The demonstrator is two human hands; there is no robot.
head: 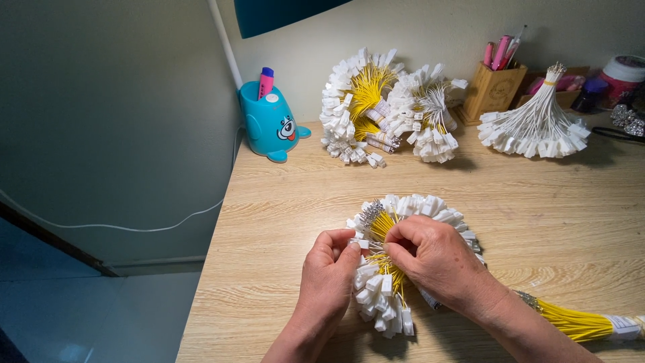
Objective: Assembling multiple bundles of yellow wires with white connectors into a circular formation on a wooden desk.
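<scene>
- Yellow wires with white plastic connectors form a fanned bundle [386, 282] lying on the wooden desk [282, 222], near its front edge, under both hands.
- Left hand [327, 279]: thumb and forefinger pressed together on a single white connector [363, 243] at the bundle's left side.
- Right hand [437, 259]: fingers curled and closed on the yellow wires at the bundle's middle; palm covers the right part of the fan.
- Second yellow bundle [578, 323], taped at one end, lies just beside the right wrist.
- Rear of desk: three further bundles, one yellow [356, 104], two white-wired [430, 114] [537, 124].
- Blue animal-shaped pen holder [269, 124] at the back left corner; wooden pen holder [494, 87] against the wall.
</scene>
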